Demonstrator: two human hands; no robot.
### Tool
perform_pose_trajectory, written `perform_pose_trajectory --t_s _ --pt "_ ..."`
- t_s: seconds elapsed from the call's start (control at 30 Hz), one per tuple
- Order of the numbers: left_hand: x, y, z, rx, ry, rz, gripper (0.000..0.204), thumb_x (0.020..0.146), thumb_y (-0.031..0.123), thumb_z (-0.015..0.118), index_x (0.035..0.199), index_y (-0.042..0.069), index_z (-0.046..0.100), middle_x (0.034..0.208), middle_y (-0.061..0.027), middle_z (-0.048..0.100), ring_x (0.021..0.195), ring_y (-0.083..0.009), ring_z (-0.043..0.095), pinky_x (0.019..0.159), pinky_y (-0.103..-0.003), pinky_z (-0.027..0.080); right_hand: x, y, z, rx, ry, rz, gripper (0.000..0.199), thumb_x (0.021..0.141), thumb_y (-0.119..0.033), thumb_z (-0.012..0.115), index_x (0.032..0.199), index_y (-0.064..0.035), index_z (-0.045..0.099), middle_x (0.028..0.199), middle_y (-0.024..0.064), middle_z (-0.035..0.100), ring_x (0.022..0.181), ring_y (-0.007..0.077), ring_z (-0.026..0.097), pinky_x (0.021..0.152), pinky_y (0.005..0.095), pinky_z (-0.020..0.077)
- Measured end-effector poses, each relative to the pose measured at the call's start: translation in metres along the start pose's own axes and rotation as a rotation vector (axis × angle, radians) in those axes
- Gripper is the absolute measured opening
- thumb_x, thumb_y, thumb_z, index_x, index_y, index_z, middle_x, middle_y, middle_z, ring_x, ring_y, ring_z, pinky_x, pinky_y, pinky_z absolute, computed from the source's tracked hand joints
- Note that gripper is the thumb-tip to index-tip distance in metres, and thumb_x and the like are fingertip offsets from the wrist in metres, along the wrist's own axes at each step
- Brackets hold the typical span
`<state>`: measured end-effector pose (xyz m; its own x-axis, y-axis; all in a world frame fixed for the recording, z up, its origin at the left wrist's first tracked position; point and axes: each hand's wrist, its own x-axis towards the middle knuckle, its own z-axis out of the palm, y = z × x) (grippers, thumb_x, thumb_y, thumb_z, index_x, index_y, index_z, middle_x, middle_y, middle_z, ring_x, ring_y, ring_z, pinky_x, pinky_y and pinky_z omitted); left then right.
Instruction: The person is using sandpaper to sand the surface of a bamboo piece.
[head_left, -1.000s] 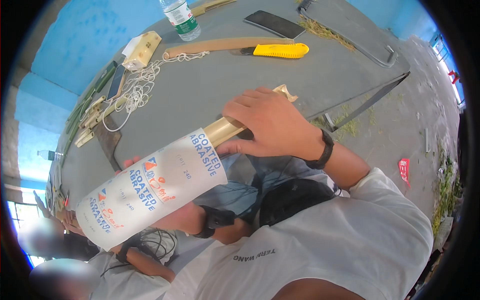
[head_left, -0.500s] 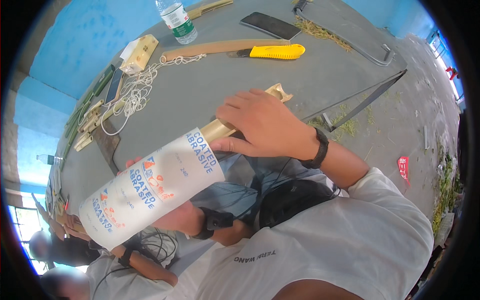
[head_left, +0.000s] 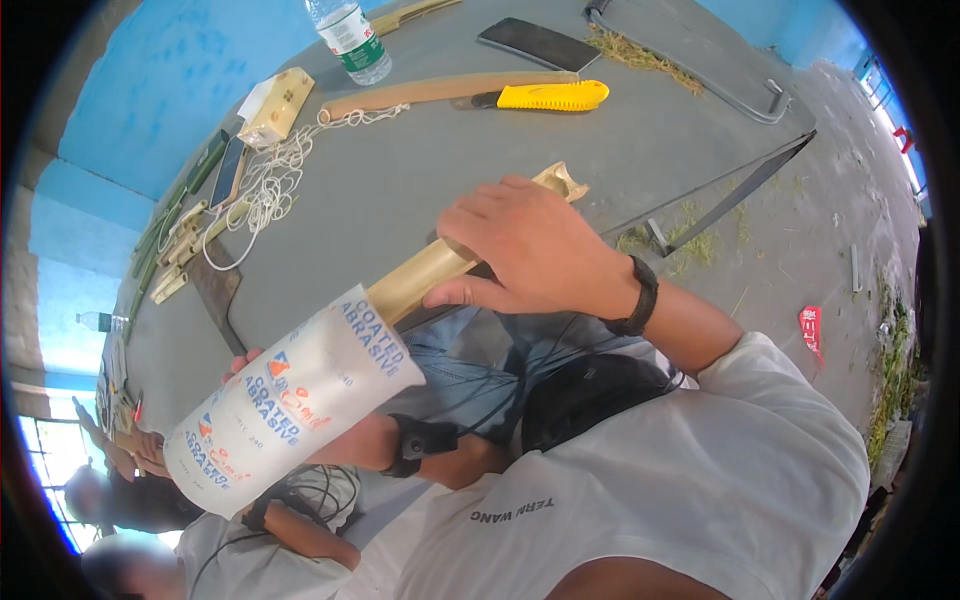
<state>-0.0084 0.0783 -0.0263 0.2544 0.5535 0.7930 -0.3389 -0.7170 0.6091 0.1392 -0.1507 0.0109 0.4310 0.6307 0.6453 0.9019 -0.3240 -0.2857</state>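
A length of split bamboo [head_left: 412,282] slants across the view, its hollowed end [head_left: 562,182] pointing up and right. My right hand [head_left: 525,245] is closed round its upper part, thumb along the near side. A sheet of sandpaper [head_left: 290,400], white printed backing outward, curves over the lower part of the bamboo. Behind the sheet my left hand [head_left: 358,442] grips it; a few fingertips show past its upper edge, and the rest of the fingers are hidden. The bamboo's lower end is covered by the sheet.
On the grey table lie a yellow utility knife [head_left: 550,96], a curved bamboo strip [head_left: 450,92], a phone [head_left: 538,45], a hacksaw [head_left: 740,195], tangled white cord [head_left: 265,195] and a cleaver-like blade [head_left: 215,290]. A water bottle [head_left: 350,42] stands behind. Another person's forearm [head_left: 315,535] is at lower left.
My left hand and the sandpaper have slid down and left along the bamboo, baring more of it below my right hand. The right hand has barely moved.
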Motion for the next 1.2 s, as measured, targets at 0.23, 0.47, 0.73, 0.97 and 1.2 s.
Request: perform_pose_trajectory --t_s 0.23,0.47,0.73,0.97,1.2 --pt "-0.006 -0.008 0.007 -0.385 -0.105 -0.153 0.065 0.113 0.043 0.043 0.162 0.001 0.033 0.157 -0.0217 0.049 0.142 -0.0333 0.053 0.12 -0.049 0.044 0.0 0.0 -0.002 -0.003 -0.004 0.031 0.059 0.091 -0.063 0.072 0.094 -0.0051 0.062 0.084 0.0099 0.061 0.079 0.0311 0.062 0.073 0.0411 0.0484" --pt "-0.001 -0.017 0.0 -1.102 -0.171 -0.356 0.07 0.113 0.054 0.031 0.16 0.002 0.035 0.157 -0.025 0.045 0.146 -0.0361 0.046 0.123 -0.051 0.039 0.002 -0.001 -0.002 -0.03 0.028 0.003 0.059 0.093 -0.061 0.07 0.085 -0.0052 0.056 0.075 0.0092 0.056 0.073 0.0293 0.06 0.07 0.0406 0.0462" --pt "-0.003 -0.009 0.007 -0.738 -0.065 -0.351 0.068 0.113 0.052 0.031 0.157 0.0 0.038 0.155 -0.0273 0.047 0.141 -0.0379 0.051 0.118 -0.052 0.045 0.001 -0.001 -0.005 -0.036 -0.045 0.055 0.06 0.092 -0.065 0.069 0.097 -0.0059 0.064 0.086 0.0095 0.063 0.081 0.0319 0.062 0.074 0.0422 0.0487" --pt "-0.001 -0.005 0.011 -0.766 0.014 -0.38 0.068 0.113 0.052 0.035 0.156 -0.001 0.038 0.15 -0.0286 0.052 0.134 -0.0381 0.058 0.111 -0.051 0.052 0.002 -0.001 -0.001 -0.028 0.05 0.008 0.06 0.094 -0.063 0.069 0.082 -0.0058 0.055 0.074 0.0088 0.055 0.072 0.0291 0.058 0.068 0.041 0.0447" --pt "-0.003 -0.002 0.014 -0.403 -0.049 -0.21 0.065 0.113 0.047 0.038 0.156 -0.002 0.037 0.151 -0.0292 0.051 0.136 -0.0383 0.057 0.112 -0.051 0.051 0.001 -0.001 -0.002 -0.045 0.04 0.01 0.061 0.093 -0.064 0.069 0.082 -0.0062 0.055 0.074 0.0085 0.055 0.072 0.0288 0.058 0.067 0.0406 0.0443"
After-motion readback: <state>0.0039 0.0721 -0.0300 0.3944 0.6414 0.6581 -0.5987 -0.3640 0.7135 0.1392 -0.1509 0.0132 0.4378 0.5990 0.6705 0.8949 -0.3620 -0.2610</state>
